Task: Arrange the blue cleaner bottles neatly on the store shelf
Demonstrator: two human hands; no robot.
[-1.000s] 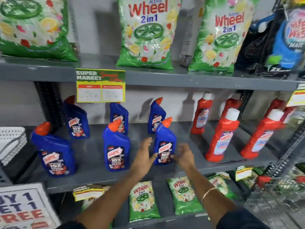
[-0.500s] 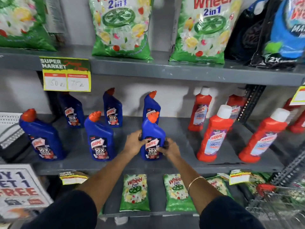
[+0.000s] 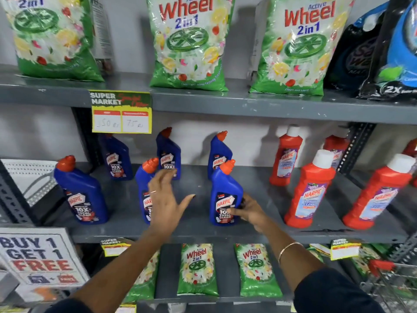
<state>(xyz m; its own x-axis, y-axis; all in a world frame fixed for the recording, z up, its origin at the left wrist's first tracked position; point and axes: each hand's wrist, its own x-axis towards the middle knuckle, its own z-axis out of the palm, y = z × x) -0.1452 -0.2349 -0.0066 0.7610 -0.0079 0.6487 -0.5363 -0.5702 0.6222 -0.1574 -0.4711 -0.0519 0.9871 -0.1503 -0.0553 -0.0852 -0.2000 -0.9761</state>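
Observation:
Several blue cleaner bottles with orange caps stand upright on the grey middle shelf [image 3: 259, 193]. My right hand [image 3: 250, 211] grips the lower right side of the front right blue bottle [image 3: 223, 195]. My left hand [image 3: 165, 195] is open with fingers spread, in front of the front middle blue bottle [image 3: 145, 188] and partly hiding its label. Another blue bottle [image 3: 79, 195] stands at the front left. Three more stand at the back: left [image 3: 117, 159], middle [image 3: 168, 152] and right [image 3: 220, 150].
Red cleaner bottles [image 3: 309, 190] with white caps stand to the right on the same shelf. Green detergent bags [image 3: 189, 41] fill the shelf above, small packs [image 3: 196, 267] lie below. A price tag [image 3: 121, 111] hangs from the upper shelf. A white basket [image 3: 27, 175] and a promo sign [image 3: 38, 256] are at left.
My left hand has let go of the front right blue bottle and moved left, opening in front of the front middle bottle. My right hand stays on the bottle.

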